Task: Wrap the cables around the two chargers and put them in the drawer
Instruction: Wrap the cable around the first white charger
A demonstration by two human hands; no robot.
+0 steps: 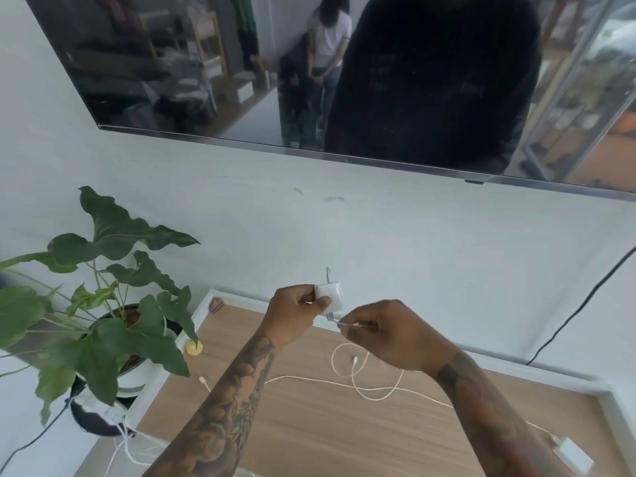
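1. Your left hand (296,309) grips a white charger (331,296) held up above the desk (303,428), prongs pointing up toward the wall.
2. Your right hand (389,333) pinches the plug end of a white cable (373,383) just below that charger; the rest loops loosely on the desk.
3. Second charger (573,454) lies at the desk's near right edge, its cable (344,383) trailing left across the wood.
4. Potted plant (113,311) stands at the left edge, leaves reaching over the desk corner; a small yellow object (193,348) sits beside it.
5. Dark television (309,63) hangs on the wall above; a black cord (581,308) hangs at right.
6. No legible writing or brand marks.
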